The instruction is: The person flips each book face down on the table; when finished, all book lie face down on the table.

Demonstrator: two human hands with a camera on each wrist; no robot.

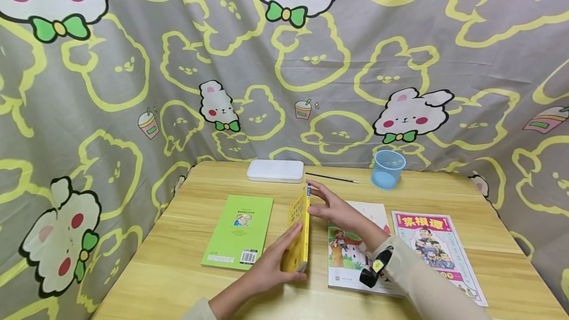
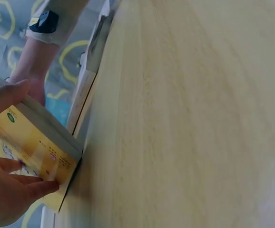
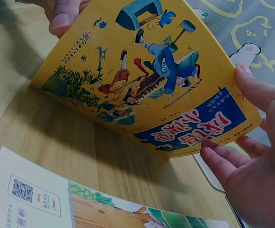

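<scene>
Between my two hands a yellow book (image 1: 294,219) stands on edge above the table, its illustrated cover (image 3: 142,71) turned toward the right wrist camera. My left hand (image 1: 271,265) grips the near end, the thumb on the edge of the book and the fingers (image 2: 40,189) spread against the other cover. At the far end my right hand (image 1: 340,214) holds the corner by the blue title block, thumb on one edge and fingertips on another. A green book (image 1: 240,226) lies flat to the left. Right of the yellow book lies a white picture book (image 1: 340,258), partly under my right forearm.
A pink-and-white comic-style book (image 1: 433,251) lies at the right. Along the back are a white case (image 1: 275,169), a thin dark pencil (image 1: 331,177) and a blue translucent cup (image 1: 388,172). A patterned curtain (image 1: 249,68) hangs behind the wooden table (image 1: 146,280).
</scene>
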